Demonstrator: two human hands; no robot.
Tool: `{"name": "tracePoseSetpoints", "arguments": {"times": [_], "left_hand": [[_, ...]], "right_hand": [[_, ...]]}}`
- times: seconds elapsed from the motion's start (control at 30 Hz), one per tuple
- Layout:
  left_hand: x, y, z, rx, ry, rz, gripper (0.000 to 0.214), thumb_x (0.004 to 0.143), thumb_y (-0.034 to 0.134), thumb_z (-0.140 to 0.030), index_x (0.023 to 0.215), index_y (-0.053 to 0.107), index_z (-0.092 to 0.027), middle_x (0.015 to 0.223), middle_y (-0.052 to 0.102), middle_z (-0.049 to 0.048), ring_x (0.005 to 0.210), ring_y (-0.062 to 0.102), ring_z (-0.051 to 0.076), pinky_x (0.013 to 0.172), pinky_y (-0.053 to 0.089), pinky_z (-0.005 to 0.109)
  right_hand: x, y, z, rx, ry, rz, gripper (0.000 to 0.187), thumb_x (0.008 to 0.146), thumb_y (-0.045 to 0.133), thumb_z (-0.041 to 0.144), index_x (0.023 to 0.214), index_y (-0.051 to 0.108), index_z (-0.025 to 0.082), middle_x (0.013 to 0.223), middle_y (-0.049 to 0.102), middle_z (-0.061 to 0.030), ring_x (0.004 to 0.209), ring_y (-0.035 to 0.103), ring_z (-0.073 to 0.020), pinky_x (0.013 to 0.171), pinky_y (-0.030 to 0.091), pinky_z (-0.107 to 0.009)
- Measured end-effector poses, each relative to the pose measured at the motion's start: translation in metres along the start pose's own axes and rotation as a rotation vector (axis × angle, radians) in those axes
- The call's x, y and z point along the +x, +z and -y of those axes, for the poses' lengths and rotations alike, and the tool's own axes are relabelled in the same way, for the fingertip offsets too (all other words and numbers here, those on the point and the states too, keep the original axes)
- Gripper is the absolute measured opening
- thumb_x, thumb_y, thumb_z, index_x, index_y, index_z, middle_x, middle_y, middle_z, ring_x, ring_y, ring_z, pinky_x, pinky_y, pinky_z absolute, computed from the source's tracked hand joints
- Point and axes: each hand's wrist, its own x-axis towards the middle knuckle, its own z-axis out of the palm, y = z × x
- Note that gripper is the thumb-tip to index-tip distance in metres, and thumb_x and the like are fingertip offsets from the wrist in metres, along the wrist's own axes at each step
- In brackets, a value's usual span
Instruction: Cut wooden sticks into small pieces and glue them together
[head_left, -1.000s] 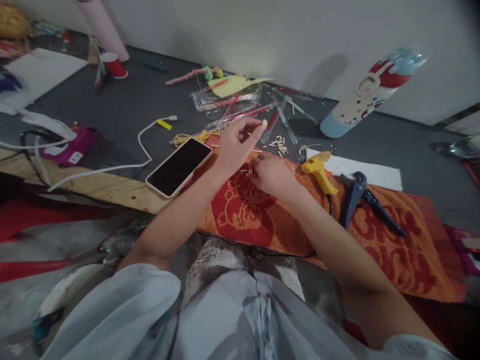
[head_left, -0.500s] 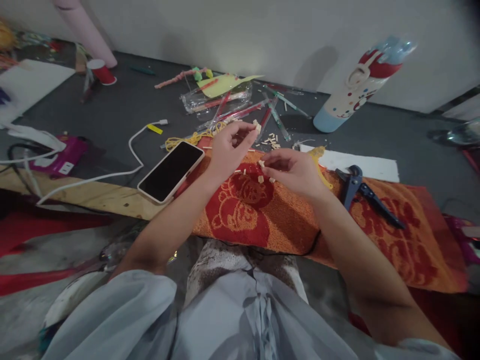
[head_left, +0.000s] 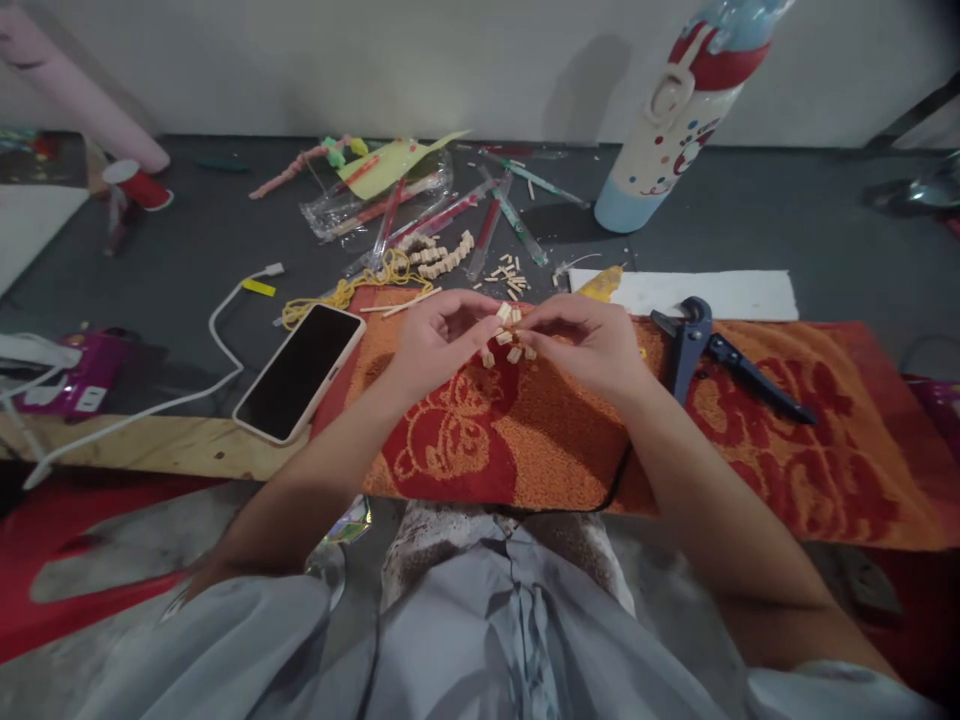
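Note:
Over the orange and red towel, my left hand and my right hand meet almost fingertip to fingertip. A small cluster of pale, wood-like pieces is pinched at my left fingertips. My right thumb and forefinger close at its other side, on what looks like another pale piece, largely hidden by the fingers. Just below, a few loose pale pieces show near the fingers. Beyond my hands lie linked pale pieces, short pale sticks and yellow string.
A phone lies left of the towel, near a white cable. Dark blue cutters rest on the right, before a white strip. A bottle stands behind. Plastic-wrapped sticks lie at the back.
My hands have come together, bringing the pale pieces side by side. The view has shifted, and linked pale pieces behind my left hand now show more fully.

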Motion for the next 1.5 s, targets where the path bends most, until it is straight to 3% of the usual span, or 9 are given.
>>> {"name": "tracePoseSetpoints", "arguments": {"times": [0.2, 0.5, 0.7, 0.8, 1.27, 1.5], "left_hand": [[-0.003, 0.004, -0.008, 0.018, -0.027, 0.077, 0.025, 0.081, 0.072, -0.041, 0.085, 0.069, -0.016, 0.070, 0.070, 0.0018, 0.050, 0.062, 0.008, 0.048, 0.050, 0.020], [-0.004, 0.006, -0.006, -0.130, -0.121, 0.041, 0.024, 0.076, 0.078, -0.038, 0.083, 0.069, -0.017, 0.066, 0.070, -0.0001, 0.048, 0.061, 0.008, 0.047, 0.050, 0.019], [-0.001, 0.007, -0.002, -0.250, -0.269, 0.001, 0.030, 0.071, 0.081, -0.042, 0.082, 0.068, -0.017, 0.059, 0.066, -0.0023, 0.045, 0.059, 0.008, 0.042, 0.046, 0.018], [-0.001, 0.007, -0.004, -0.271, -0.326, 0.006, 0.033, 0.069, 0.082, -0.044, 0.080, 0.067, -0.017, 0.059, 0.065, -0.0027, 0.043, 0.058, 0.007, 0.040, 0.044, 0.017], [-0.003, 0.006, 0.001, -0.049, -0.213, 0.086, 0.030, 0.077, 0.075, -0.047, 0.086, 0.067, -0.019, 0.060, 0.065, -0.0024, 0.044, 0.059, 0.008, 0.040, 0.046, 0.018], [-0.003, 0.007, -0.003, 0.010, -0.146, 0.074, 0.032, 0.077, 0.074, -0.048, 0.085, 0.067, -0.018, 0.061, 0.065, -0.0020, 0.045, 0.058, 0.008, 0.042, 0.047, 0.019]], "right_hand": [[-0.002, 0.001, -0.002, -0.010, -0.016, -0.077, 0.018, 0.077, 0.074, 0.024, 0.094, 0.071, 0.018, 0.079, 0.072, -0.0018, 0.068, 0.065, -0.0120, 0.065, 0.055, -0.027], [-0.002, -0.001, 0.007, -0.058, -0.083, -0.097, 0.005, 0.079, 0.071, 0.023, 0.083, 0.070, 0.019, 0.076, 0.071, -0.0009, 0.068, 0.063, -0.0117, 0.065, 0.054, -0.026], [-0.002, -0.002, 0.006, 0.111, 0.036, -0.148, 0.008, 0.080, 0.073, 0.027, 0.079, 0.073, 0.019, 0.077, 0.072, -0.0009, 0.067, 0.064, -0.0114, 0.063, 0.054, -0.027], [0.000, -0.003, 0.005, 0.160, 0.007, -0.150, 0.011, 0.079, 0.075, 0.032, 0.079, 0.075, 0.021, 0.078, 0.071, -0.0009, 0.070, 0.063, -0.0125, 0.066, 0.053, -0.029], [0.000, 0.001, 0.000, 0.255, 0.073, -0.084, 0.028, 0.075, 0.076, 0.054, 0.082, 0.078, 0.027, 0.080, 0.069, -0.0018, 0.075, 0.062, -0.0147, 0.072, 0.054, -0.033], [0.000, 0.001, -0.002, 0.204, -0.003, -0.115, 0.011, 0.077, 0.078, 0.041, 0.081, 0.080, 0.030, 0.077, 0.067, -0.0006, 0.076, 0.062, -0.0145, 0.071, 0.053, -0.033]]}}
